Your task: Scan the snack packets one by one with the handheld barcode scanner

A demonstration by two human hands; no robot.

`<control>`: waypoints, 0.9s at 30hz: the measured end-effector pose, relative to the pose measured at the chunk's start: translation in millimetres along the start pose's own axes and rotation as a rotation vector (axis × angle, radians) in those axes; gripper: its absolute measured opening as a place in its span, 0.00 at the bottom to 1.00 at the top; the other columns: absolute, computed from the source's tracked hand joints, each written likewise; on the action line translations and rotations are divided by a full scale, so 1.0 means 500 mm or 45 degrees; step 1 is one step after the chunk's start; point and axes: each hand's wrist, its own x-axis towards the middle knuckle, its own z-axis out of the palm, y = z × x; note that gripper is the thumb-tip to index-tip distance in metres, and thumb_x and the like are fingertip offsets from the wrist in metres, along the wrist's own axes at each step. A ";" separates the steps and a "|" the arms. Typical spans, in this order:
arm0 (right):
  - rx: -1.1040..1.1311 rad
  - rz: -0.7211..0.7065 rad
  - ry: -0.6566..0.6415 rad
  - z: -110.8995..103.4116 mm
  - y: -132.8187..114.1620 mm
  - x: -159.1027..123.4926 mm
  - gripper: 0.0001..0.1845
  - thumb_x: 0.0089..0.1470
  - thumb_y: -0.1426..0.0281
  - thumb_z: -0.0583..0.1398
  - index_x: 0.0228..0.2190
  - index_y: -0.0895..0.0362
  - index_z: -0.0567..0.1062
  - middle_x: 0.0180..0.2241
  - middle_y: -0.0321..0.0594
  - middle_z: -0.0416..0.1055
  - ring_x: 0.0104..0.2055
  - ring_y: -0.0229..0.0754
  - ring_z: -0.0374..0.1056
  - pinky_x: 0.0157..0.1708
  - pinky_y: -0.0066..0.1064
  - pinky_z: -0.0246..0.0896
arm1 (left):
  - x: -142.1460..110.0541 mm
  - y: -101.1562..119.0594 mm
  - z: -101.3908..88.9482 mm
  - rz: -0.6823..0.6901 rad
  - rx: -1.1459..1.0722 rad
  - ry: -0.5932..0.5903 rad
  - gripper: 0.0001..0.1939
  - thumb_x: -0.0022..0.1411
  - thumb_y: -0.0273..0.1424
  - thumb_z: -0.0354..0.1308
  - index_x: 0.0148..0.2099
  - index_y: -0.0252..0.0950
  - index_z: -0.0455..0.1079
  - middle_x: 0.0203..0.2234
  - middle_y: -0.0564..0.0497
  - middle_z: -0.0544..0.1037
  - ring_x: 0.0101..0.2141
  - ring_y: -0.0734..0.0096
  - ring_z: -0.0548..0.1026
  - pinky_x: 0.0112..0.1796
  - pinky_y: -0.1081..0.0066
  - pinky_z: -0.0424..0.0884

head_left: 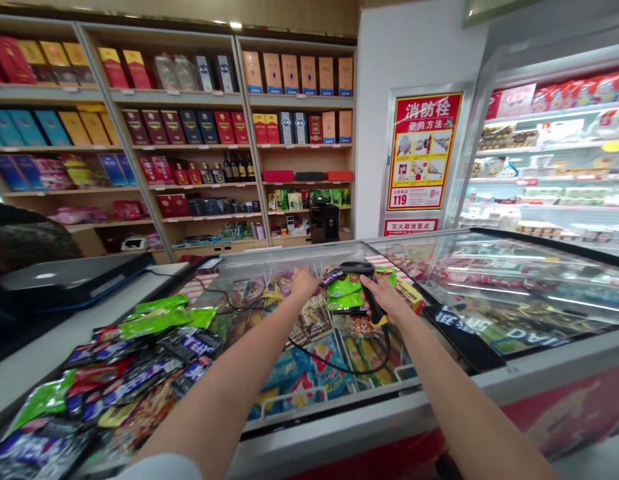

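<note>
My right hand (382, 297) is wrapped round the handle of a black barcode scanner (358, 268), whose head points left above the glass-topped freezer. A black cable loops down from its yellow-tipped grip. At the left of the scanner, my left hand (305, 283) is closed at the end of a small dark purple snack packet (332, 277); its fingertips are partly hidden. Bright green snack packets (344, 293) lie under the scanner, between my hands. Left of my left arm, a heap of purple, green and red snack packets (134, 363) spreads over the freezer top.
A yellow box (410, 295) sits right of my right hand. A black sign panel (464, 337) lies on the freezer (534, 267). At the left is a counter with a dark flat device (79, 280) and part of a person (34, 233). Stocked shelves (184, 100) stand behind.
</note>
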 end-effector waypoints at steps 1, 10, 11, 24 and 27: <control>-0.004 0.009 -0.017 0.012 0.002 0.001 0.12 0.56 0.61 0.58 0.29 0.55 0.63 0.16 0.30 0.64 0.13 0.34 0.59 0.11 0.25 0.58 | 0.002 -0.021 -0.025 0.017 -0.021 0.025 0.25 0.37 0.41 0.70 0.40 0.38 0.76 0.53 0.37 0.70 0.48 0.44 0.71 0.47 0.54 0.65; -0.048 0.069 -0.335 0.203 0.023 0.002 0.15 0.56 0.59 0.58 0.27 0.55 0.62 0.16 0.30 0.64 0.12 0.33 0.58 0.11 0.25 0.57 | -0.026 -0.274 -0.378 0.007 0.694 -0.303 0.17 0.28 0.36 0.72 0.25 0.40 0.72 0.29 0.44 0.79 0.38 0.49 0.76 0.41 0.58 0.68; -0.053 0.069 -0.371 0.225 0.025 0.001 0.14 0.56 0.60 0.58 0.27 0.55 0.62 0.15 0.29 0.63 0.12 0.33 0.58 0.11 0.25 0.57 | -0.039 -0.295 -0.413 -0.023 0.788 -0.290 0.18 0.27 0.37 0.72 0.25 0.39 0.72 0.31 0.42 0.79 0.39 0.47 0.76 0.42 0.56 0.68; -0.050 0.091 -0.545 0.379 0.039 -0.004 0.14 0.56 0.60 0.58 0.28 0.55 0.61 0.15 0.28 0.63 0.12 0.32 0.58 0.11 0.23 0.55 | -0.089 -0.389 -0.462 -0.088 0.419 -0.024 0.10 0.43 0.36 0.64 0.21 0.37 0.67 0.20 0.51 0.74 0.30 0.62 0.73 0.36 0.67 0.66; -0.017 0.112 -0.524 0.376 0.055 0.001 0.15 0.55 0.58 0.59 0.28 0.55 0.62 0.15 0.28 0.63 0.12 0.32 0.58 0.12 0.24 0.55 | -0.061 -0.378 -0.449 -0.050 0.128 0.117 0.11 0.48 0.35 0.60 0.20 0.37 0.63 0.17 0.54 0.69 0.24 0.68 0.70 0.30 0.71 0.64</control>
